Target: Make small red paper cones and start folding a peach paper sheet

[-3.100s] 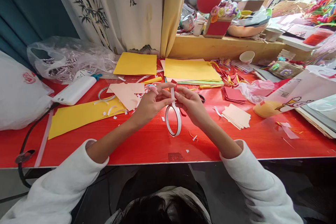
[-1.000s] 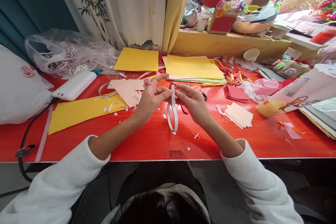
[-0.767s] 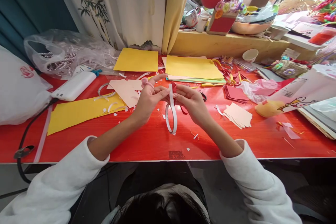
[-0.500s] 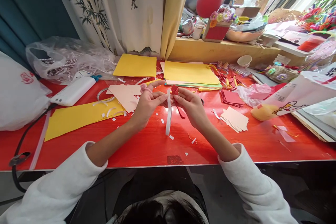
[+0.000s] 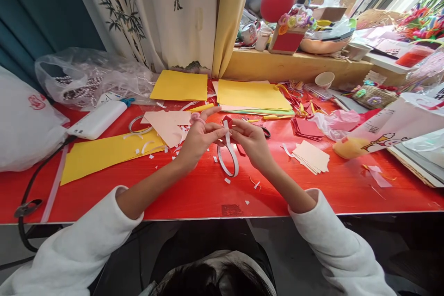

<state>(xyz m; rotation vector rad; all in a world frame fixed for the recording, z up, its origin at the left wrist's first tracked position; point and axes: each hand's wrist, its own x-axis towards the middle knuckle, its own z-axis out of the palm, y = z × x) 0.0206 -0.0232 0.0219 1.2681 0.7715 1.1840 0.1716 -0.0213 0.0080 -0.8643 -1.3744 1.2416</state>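
Note:
Above the middle of the red table, my left hand (image 5: 201, 136) and my right hand (image 5: 250, 138) meet with their fingertips close together. A white strip (image 5: 236, 163), perhaps double-sided tape, hangs from between them in a loop. My left thumb and fingers pinch its upper end, the index finger stretched out above. In my right fingers is a small folded red paper piece (image 5: 227, 120), with a red tail (image 5: 240, 150) showing below. Where strip and red paper touch is partly hidden by the fingers. A pink fuzzy ring (image 5: 197, 119) sits on a left finger.
Yellow card sheets (image 5: 253, 95) lie at the back, another yellow sheet (image 5: 111, 157) at left. Pink cards (image 5: 311, 157) and red cards (image 5: 307, 129) lie right. Scissors (image 5: 266, 132) are behind my right hand. A tape roll (image 5: 136, 124), power bank (image 5: 99, 120) and drink cup (image 5: 388, 125) flank them.
The white strip hung nearly straight down; now it curls into a loop below my fingers. My hands have moved slightly closer together, and the red piece has shifted a little left.

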